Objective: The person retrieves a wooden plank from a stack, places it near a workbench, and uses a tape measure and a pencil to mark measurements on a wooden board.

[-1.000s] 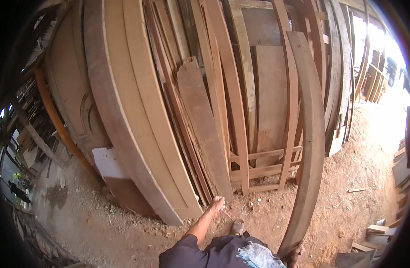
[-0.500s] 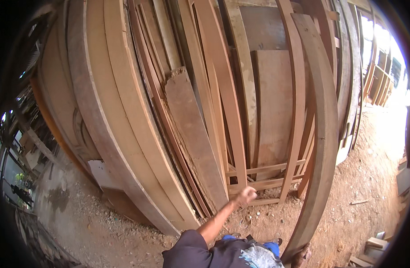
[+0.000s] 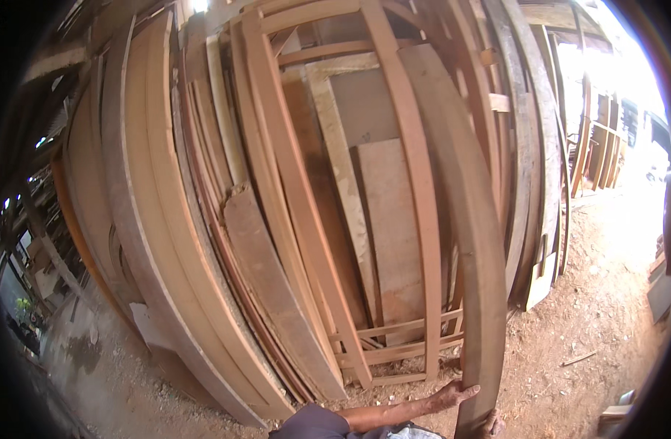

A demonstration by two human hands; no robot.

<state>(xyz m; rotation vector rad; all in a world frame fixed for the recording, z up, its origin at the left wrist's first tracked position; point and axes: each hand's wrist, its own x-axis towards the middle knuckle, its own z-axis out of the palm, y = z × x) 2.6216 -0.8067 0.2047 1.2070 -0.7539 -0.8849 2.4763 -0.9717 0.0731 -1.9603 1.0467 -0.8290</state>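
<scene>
The person's left hand (image 3: 455,395) is reaching out from the lower edge with fingers spread and loosely open, its fingertips touching the near edge of a long, thick, grey-brown wooden plank (image 3: 463,241) that is standing almost upright and leaning back against the stack. The hand is lying flat against the board rather than wrapping it, which looks like a steadying touch low on the plank, where a tall leaning board is easiest to keep from sliding. At the plank's foot, by the bottom edge, part of the right hand (image 3: 492,423) is showing against the other side of the wood; too little of it is visible to tell whether it is gripping or merely resting. Behind the plank, a reddish-brown timber frame of slim rails and crossbars (image 3: 394,344) is propped on the ground, with a pale flat board panel (image 3: 390,219) standing inside it. To the left, wide weathered planks (image 3: 152,241) are leaning in overlapping layers, their feet set out on the sawdust-strewn dirt floor (image 3: 591,314) so that they are resting against one another. A short dark plank (image 3: 270,285) is tucked among them.
</scene>
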